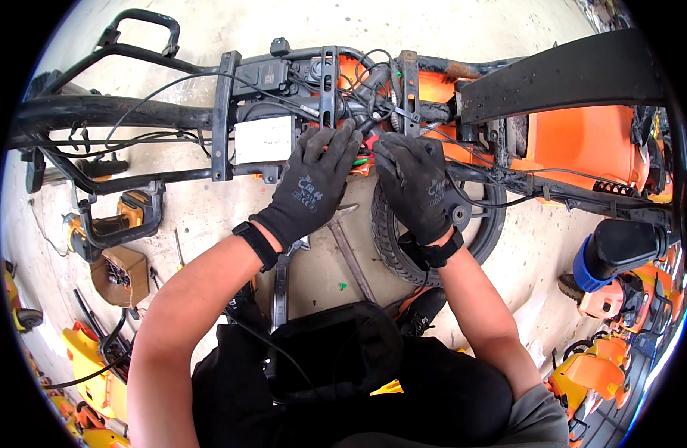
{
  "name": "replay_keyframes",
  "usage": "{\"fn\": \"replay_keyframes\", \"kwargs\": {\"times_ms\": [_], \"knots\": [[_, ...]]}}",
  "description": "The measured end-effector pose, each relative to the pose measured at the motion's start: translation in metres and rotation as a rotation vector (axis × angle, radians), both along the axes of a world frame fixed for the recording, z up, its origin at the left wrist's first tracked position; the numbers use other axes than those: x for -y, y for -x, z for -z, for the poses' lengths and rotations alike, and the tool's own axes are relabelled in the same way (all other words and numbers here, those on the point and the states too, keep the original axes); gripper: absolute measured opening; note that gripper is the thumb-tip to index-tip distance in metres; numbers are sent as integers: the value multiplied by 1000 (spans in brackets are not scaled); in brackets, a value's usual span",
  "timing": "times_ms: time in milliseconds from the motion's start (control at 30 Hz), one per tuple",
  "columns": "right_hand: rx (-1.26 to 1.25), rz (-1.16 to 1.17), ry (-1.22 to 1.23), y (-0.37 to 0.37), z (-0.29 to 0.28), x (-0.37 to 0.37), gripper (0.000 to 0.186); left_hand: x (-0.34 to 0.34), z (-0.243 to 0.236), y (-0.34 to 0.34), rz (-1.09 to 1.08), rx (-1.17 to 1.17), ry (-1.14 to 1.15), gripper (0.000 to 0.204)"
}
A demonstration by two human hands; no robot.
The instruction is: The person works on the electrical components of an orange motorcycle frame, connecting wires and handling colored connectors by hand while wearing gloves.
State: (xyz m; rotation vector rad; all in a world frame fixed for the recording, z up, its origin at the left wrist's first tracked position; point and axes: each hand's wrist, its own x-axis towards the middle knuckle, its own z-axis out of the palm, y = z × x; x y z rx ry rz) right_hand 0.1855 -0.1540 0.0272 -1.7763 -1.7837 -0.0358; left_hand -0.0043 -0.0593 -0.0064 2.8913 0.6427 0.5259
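Note:
Both my hands wear black work gloves and meet over the wiring in the middle of a black scooter frame [164, 117]. My left hand [317, 175] has its fingers bent and pressed together beside a white-labelled box [264, 140]. Close by on the right, my right hand [417, 179] is also closed, its fingertips pointing into the cables [381, 93]. A small red piece [370, 142] and a green piece [362, 161] show in the gap between the hands. What the fingertips grip is hidden under the gloves.
Below the frame stand a wheel with a black tyre [384, 239], a hammer [349, 250] and a large wrench [281, 287]. On the left are a yellow-black power tool [123, 220] and a cardboard box of small parts [119, 276]. Orange scooter parts [594, 373] lie at lower right.

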Motion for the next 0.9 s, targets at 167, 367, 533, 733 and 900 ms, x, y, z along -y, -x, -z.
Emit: {"fn": "replay_keyframes", "kwargs": {"times_ms": [167, 367, 533, 733, 900], "knots": [[-1, 12, -9, 0, 3, 0, 27, 0, 0, -1, 2, 44, -8, 55], [5, 22, -2, 0, 4, 1, 28, 0, -1, 1, 14, 51, -8, 54], [-7, 6, -20, 1, 3, 0, 29, 0, -1, 3, 22, 53, 18, 56], [2, 13, -28, -1, 7, 0, 27, 1, -1, 3, 26, 55, 39, 62], [-4, 16, -27, 1, 7, -1, 27, 1, 1, 5, 30, 37, 39, 65]]}}
